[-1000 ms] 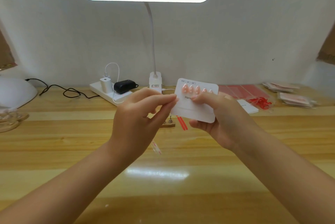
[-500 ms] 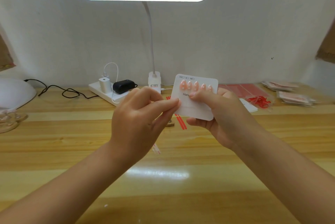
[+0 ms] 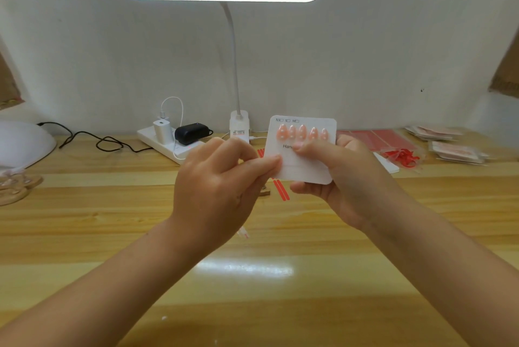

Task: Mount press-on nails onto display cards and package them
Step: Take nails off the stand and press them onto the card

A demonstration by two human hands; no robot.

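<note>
You are holding the display card (image 3: 304,161) up over the table (image 3: 112,220), your right hand (image 3: 337,175) gripping it thumb-on-front, your left hand (image 3: 219,186) pinching its left edge, and five pink nails (image 3: 302,132) are filling the top row, the lower half and packaging seemingly remaining.

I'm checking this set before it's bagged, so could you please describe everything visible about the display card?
The display card is white, squarish and round-cornered, apparently thin cardstock, held upright above the table. Five pink press-on nails line its top; small print sits above and below them. The right hand grips it, thumb in front; the left hand pinches its left edge.
</note>
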